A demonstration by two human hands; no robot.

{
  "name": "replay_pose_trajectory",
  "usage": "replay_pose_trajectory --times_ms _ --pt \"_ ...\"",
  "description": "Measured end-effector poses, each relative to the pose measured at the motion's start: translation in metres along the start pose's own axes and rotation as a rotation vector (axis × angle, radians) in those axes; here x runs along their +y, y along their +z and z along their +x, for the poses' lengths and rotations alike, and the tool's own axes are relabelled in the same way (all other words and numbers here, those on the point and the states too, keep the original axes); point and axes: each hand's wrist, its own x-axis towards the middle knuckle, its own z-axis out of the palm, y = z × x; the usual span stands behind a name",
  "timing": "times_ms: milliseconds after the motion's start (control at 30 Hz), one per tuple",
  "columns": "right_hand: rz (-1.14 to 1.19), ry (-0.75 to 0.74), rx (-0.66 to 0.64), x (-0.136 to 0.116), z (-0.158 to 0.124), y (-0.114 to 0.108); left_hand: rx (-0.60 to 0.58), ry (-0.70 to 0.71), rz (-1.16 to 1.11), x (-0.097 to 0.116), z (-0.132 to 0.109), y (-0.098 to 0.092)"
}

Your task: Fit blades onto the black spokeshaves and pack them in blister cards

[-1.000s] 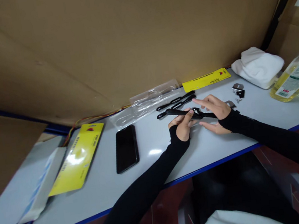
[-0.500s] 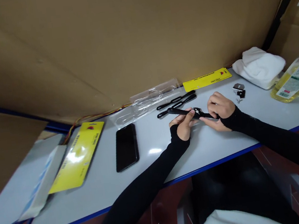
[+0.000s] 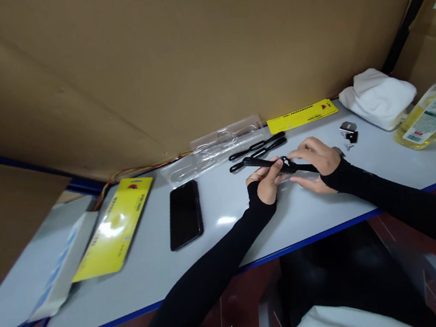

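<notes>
A black spokeshave (image 3: 304, 168) with long handles is in front of me, slightly tilted. My left hand (image 3: 266, 181) is closed around its left part, thumb on top near the middle. At the spokeshave's middle a small shiny metal part (image 3: 286, 161) shows. My right hand (image 3: 319, 163) is around the right handle, index finger and thumb apart on either side of it; whether the fingertips touch the tool is hard to see. Two more black spokeshave bodies (image 3: 256, 146) lie just behind my left hand. Right of my right hand are a blade (image 3: 347, 126), a black clamp piece (image 3: 353, 137) and small screws (image 3: 347, 146).
A black phone (image 3: 183, 215) lies left of my hands. Clear plastic packaging (image 3: 226, 135) and a yellow card (image 3: 302, 115) rest along the back panel, another yellow card (image 3: 116, 229) farther left. At right are a white cloth (image 3: 378, 97) and a leaning bottle of yellow liquid (image 3: 430, 112).
My right hand's fingers have uncurled from the right handle and stretched left toward the spokeshave's middle. The left hand keeps its hold almost unmoved.
</notes>
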Motion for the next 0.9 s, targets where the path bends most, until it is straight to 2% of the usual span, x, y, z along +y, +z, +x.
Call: replay_pose_trajectory --times_ms 100,233,400,533,733,800,900 --pt "-0.024 -0.033 -0.027 -0.0002 -0.0003 0.0004 -0.002 -0.002 0.004 -0.0006 0.0004 -0.0002" --pt "-0.072 -0.012 0.051 0.0023 -0.0001 0.0007 -0.006 -0.001 -0.011 -0.0017 0.001 -0.0009" --pt "0.037 -0.006 -0.022 0.0042 -0.0019 0.0047 0.002 -0.004 -0.021 0.0002 -0.0004 0.0013" --pt "0.112 -0.096 0.05 0.0065 -0.0024 0.006 0.025 0.001 -0.021 0.0019 -0.0012 0.0028" --pt "0.053 0.011 -0.051 0.0005 -0.0022 0.002 -0.003 0.008 -0.014 -0.0003 0.0002 -0.0001" --pt "0.018 -0.01 -0.022 -0.0001 -0.0011 0.0013 0.004 0.012 -0.012 -0.0011 0.0007 -0.0007" --pt "0.009 -0.02 0.096 0.0003 0.0012 -0.0003 0.014 0.01 -0.021 -0.0007 0.0012 -0.0006"
